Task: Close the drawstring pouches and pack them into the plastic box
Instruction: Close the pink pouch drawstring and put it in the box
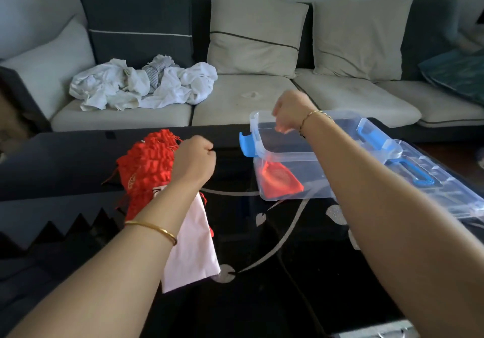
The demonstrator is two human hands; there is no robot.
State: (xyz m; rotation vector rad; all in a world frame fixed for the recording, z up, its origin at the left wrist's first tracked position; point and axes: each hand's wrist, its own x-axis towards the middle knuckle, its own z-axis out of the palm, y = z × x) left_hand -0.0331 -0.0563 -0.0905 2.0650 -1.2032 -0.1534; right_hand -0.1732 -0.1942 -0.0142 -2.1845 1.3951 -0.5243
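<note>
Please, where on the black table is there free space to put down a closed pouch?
The black glass table is bare between the pale pink cloth pouch and the clear plastic box, and along the near edge. It is crowded at the left, where the red pouch pile lies under the left hand. Inside the box, one red pouch leaves room.

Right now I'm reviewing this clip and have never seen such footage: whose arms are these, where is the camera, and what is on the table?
There is no machine here. One wide-angle camera worn on a person's head looks down at their bare arms. On the dark table lies a heap of red pouches over a pale pink pouch. The left hand is closed in a fist beside the heap; what it grips is hidden. The right hand is closed above the open clear plastic box, which has blue latches and already holds one red pouch. Its lid lies open to the right. A sofa with crumpled white cloth stands behind.
</note>
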